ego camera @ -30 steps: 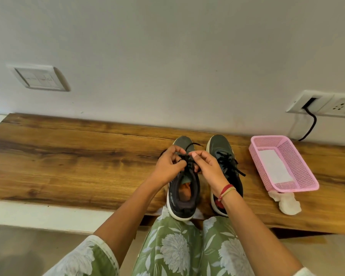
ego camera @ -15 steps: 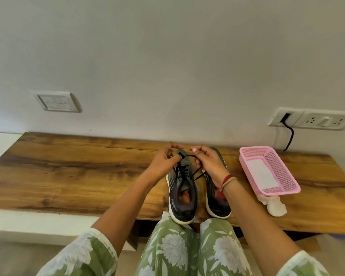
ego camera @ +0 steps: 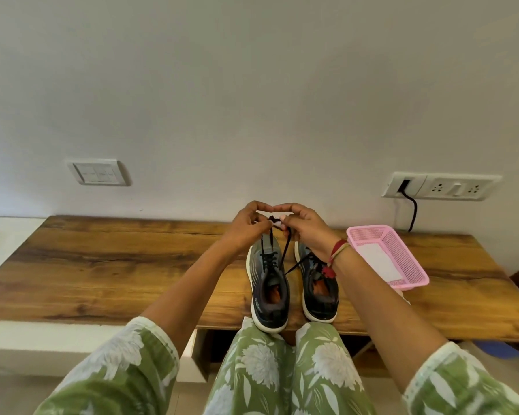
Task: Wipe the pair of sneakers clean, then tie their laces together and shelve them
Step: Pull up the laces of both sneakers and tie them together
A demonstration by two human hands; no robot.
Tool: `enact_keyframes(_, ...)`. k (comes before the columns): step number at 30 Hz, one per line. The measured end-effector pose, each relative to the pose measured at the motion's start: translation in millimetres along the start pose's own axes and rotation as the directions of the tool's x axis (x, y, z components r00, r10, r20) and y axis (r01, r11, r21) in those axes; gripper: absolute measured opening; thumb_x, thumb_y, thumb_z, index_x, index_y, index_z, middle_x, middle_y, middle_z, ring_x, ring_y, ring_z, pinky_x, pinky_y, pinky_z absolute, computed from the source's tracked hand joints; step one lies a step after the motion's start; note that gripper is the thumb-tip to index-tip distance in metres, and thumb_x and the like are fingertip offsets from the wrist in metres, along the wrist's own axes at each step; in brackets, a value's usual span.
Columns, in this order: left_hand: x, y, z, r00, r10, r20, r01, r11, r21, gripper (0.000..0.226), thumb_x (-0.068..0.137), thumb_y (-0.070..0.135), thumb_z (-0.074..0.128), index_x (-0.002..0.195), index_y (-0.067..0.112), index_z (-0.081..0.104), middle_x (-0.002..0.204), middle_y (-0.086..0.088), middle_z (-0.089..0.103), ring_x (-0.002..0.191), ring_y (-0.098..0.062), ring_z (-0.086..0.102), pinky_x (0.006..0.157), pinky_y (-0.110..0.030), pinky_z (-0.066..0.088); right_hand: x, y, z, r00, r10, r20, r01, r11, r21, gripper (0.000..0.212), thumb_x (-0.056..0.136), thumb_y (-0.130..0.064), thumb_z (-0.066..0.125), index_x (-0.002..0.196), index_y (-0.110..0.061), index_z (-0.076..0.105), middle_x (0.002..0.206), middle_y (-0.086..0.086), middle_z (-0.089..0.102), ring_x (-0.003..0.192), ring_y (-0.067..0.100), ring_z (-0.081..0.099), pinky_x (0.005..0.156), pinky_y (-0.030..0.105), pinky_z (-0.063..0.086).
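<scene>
Sneakers [ego camera: 268,283] stand side by side at the centre of the frame, soles down on the bench [ego camera: 117,265], heels at its near edge and toes toward the wall. Set this way, both tongues face up and either hand can reach the laces [ego camera: 286,253]. Strands rise from both shoes to one small knot [ego camera: 272,218] held above the toes. The strand from the shoe on the right of the frame slants across the gap between the pair.

Left hand [ego camera: 246,232] pinches the knot's left side between thumb and forefinger, with its other fingers curled in. Right hand [ego camera: 304,232] pinches the opposite side in the same way, and the two forefingers nearly meet in an arch above the knot. Holding the knot high keeps the strands taut, which I judge suits drawing it tight. The tying-together step looks to be under way, and shelving is not yet done.

Basket [ego camera: 414,265], pink, sits just right of the sneakers with a white sheet [ego camera: 378,262] lying in it. It is near enough for wiping, yet out of the hands' way.
</scene>
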State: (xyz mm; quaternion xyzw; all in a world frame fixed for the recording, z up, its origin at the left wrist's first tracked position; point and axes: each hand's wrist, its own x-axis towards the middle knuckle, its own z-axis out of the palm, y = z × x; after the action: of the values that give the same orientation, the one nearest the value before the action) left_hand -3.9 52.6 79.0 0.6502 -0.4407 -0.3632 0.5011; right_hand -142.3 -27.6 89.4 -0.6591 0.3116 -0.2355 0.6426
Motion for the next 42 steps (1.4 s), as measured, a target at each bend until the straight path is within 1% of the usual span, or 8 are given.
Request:
enact_keyframes(8, -7, 21, -7, 0.999, 0.05, 0.013, -0.05, 0.999, -0.006, 0.017, 0.095, 0.005, 0.052, 0.103, 0.018, 0.06, 0.082, -0.001, 0.059, 0.075, -0.009, 0.059, 0.065, -0.018, 0.046, -8, -15, -8, 0.998, -0.057, 0.017, 0.055, 0.995, 0.078, 0.026, 0.097, -0.003, 0.044, 0.105, -0.015, 0.065, 0.073, 0.002, 0.056, 0.066, 0.009, 0.053, 0.067, 0.021, 0.048)
enact_keyframes(12, -7, 33, -7, 0.996, 0.091, 0.004, -0.091, 0.995, -0.047, 0.013, 0.094, 0.01, 0.057, 0.101, 0.02, 0.061, 0.084, -0.001, 0.062, 0.081, -0.011, 0.062, 0.069, -0.021, 0.047, -8, -27, -9, 0.993, -0.114, -0.002, 0.114, 0.989, 0.096, 0.022, 0.095, -0.003, 0.048, 0.105, -0.012, 0.065, 0.084, 0.005, 0.065, 0.077, 0.012, 0.061, 0.074, 0.022, 0.052)
enact_keyframes(16, -8, 37, -6, 0.993, 0.118, 0.002, -0.117, 0.987, -0.112, 0.017, 0.093, 0.007, 0.058, 0.106, 0.017, 0.058, 0.08, -0.002, 0.066, 0.079, -0.011, 0.064, 0.074, -0.028, 0.05, -10, -34, -9, 0.99, -0.139, -0.007, 0.139, 0.987, 0.082, 0.022, 0.093, -0.003, 0.053, 0.11, -0.012, 0.064, 0.086, 0.007, 0.067, 0.075, 0.011, 0.064, 0.068, 0.02, 0.051)
enact_keyframes(23, -11, 33, -12, 0.966, -0.035, -0.257, -0.113, 0.834, -0.539, 0.016, 0.087, 0.002, 0.065, 0.099, 0.013, 0.062, 0.082, -0.004, 0.067, 0.074, -0.012, 0.062, 0.066, -0.018, 0.051, -10, -28, -18, 0.996, -0.075, -0.049, 0.087, 0.923, 0.374, 0.017, 0.09, 0.001, 0.053, 0.1, -0.006, 0.066, 0.08, 0.003, 0.064, 0.07, 0.01, 0.057, 0.07, 0.018, 0.052)
enact_keyframes(29, -13, 46, -2, 0.982, 0.039, -0.185, -0.123, 0.875, -0.467, 0.036, 0.083, 0.008, 0.071, 0.118, 0.01, 0.061, 0.093, -0.01, 0.072, 0.085, -0.014, 0.071, 0.073, -0.022, 0.054, -11, -37, -7, 0.991, -0.12, -0.065, 0.135, 0.919, 0.369, 0.021, 0.088, 0.004, 0.055, 0.104, -0.006, 0.065, 0.087, 0.007, 0.071, 0.077, 0.015, 0.065, 0.079, 0.025, 0.055)
enact_keyframes(33, -8, 70, -1, 0.965, 0.106, -0.24, -0.204, 0.88, -0.43, 0.019, 0.087, 0.004, 0.066, 0.105, 0.008, 0.06, 0.078, -0.004, 0.074, 0.079, -0.014, 0.071, 0.071, -0.024, 0.055, -10, -62, -3, 0.967, -0.223, -0.121, 0.253, 0.88, 0.402, 0.02, 0.087, 0.008, 0.054, 0.099, -0.004, 0.065, 0.085, 0.007, 0.073, 0.08, 0.016, 0.068, 0.081, 0.026, 0.055)
enact_keyframes(36, -7, 82, -6, 0.954, 0.173, -0.243, -0.254, 0.899, -0.357, 0.01, 0.089, -0.002, 0.061, 0.089, 0.007, 0.064, 0.082, -0.009, 0.072, 0.08, -0.015, 0.07, 0.073, -0.023, 0.056, -11, -77, -5, 0.94, -0.295, -0.173, 0.339, 0.868, 0.362, 0.019, 0.086, 0.01, 0.054, 0.095, -0.003, 0.064, 0.082, 0.006, 0.073, 0.081, 0.017, 0.069, 0.079, 0.026, 0.055)
enact_keyframes(42, -2, 97, -8, 0.948, 0.227, -0.224, -0.259, 0.958, -0.125, 0.018, 0.086, -0.003, 0.062, 0.1, 0.003, 0.071, 0.094, -0.009, 0.072, 0.091, -0.016, 0.069, 0.084, -0.026, 0.056, -8, -103, -5, 0.869, -0.435, -0.237, 0.471, 0.873, 0.122, 0.017, 0.083, 0.008, 0.061, 0.087, -0.007, 0.066, 0.085, 0.008, 0.071, 0.085, 0.022, 0.069, 0.08, 0.03, 0.055)
